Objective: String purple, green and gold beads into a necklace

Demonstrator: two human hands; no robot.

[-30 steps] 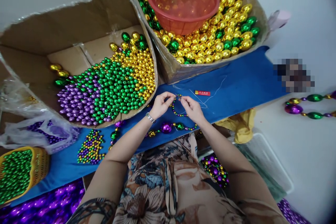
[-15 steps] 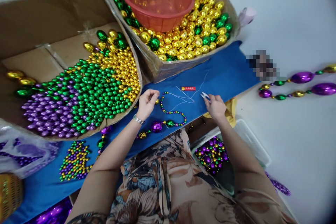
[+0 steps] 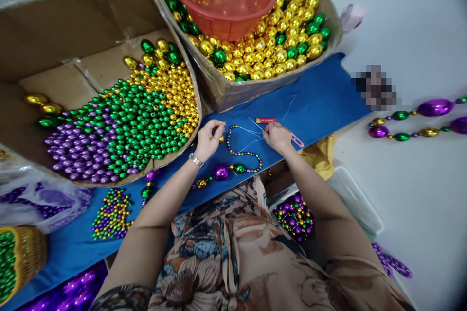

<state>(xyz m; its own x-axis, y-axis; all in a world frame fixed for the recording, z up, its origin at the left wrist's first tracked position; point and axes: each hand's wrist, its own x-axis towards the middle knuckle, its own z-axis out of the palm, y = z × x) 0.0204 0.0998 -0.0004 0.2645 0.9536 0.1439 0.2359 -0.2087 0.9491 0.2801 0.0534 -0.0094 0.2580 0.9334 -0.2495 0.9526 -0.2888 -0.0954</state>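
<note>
My left hand (image 3: 209, 142), with a metal watch band at the wrist, is closed in a pinch; a tiny tip shows at the fingers, too small to name. My right hand (image 3: 278, 137) is closed over the white thread (image 3: 249, 131) on the blue cloth, its fingertips pinching at the strands. Thread snips with a pink handle (image 3: 297, 140) lie beside that hand, their blades hidden. Between my hands a string of small beads (image 3: 241, 153) curves down to a green bead (image 3: 239, 168) and a big purple bead (image 3: 221, 172). A red label (image 3: 266, 120) lies just behind the right fingers.
Cardboard boxes of small beads (image 3: 138, 121) and large gold beads (image 3: 255, 56) stand behind, with a red basket (image 3: 224, 22) in one. A pile of mixed beads (image 3: 111, 214) and a yellow basket (image 3: 31, 257) are at left. A tray of beads (image 3: 295, 216) sits below the table edge.
My right hand has moved left onto the thread and no longer grips the snips by the blades' end as before; they now lie at its right. My left hand stays pinched.
</note>
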